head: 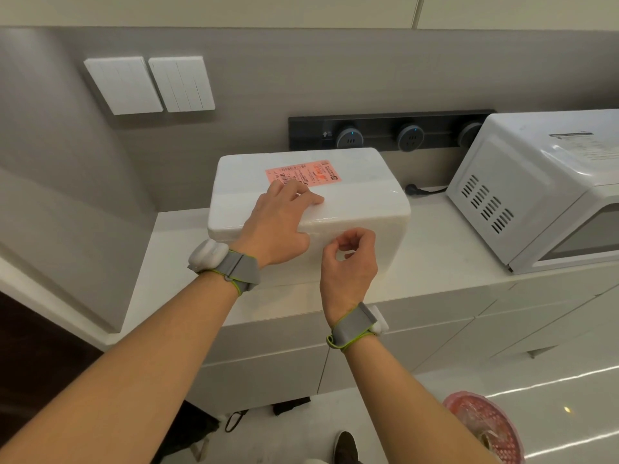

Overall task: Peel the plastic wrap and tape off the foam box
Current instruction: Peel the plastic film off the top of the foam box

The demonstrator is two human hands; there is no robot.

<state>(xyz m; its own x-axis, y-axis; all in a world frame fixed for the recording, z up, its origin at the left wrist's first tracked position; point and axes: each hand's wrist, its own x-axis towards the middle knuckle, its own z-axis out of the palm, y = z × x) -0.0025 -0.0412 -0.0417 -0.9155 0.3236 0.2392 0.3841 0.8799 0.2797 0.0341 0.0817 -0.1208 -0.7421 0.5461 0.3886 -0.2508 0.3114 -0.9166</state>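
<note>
A white foam box (361,192) stands on the white counter (445,249), with a pink shipping label (303,172) on its lid and glossy clear wrap over the lid and front edge. My left hand (278,222) lies flat over the lid's near edge, fingers straight on top and thumb down the front face. My right hand (350,259) is at the front face just below the lid seam, fingers curled with thumb and fingertips close together at the wrap or tape there. The thing pinched is too thin to make out.
A white microwave (536,189) stands on the counter to the right of the box. A black socket rail (388,130) and a loose plug (411,189) are behind the box. Wall switches (150,84) are up left. A pink basket (482,426) sits on the floor.
</note>
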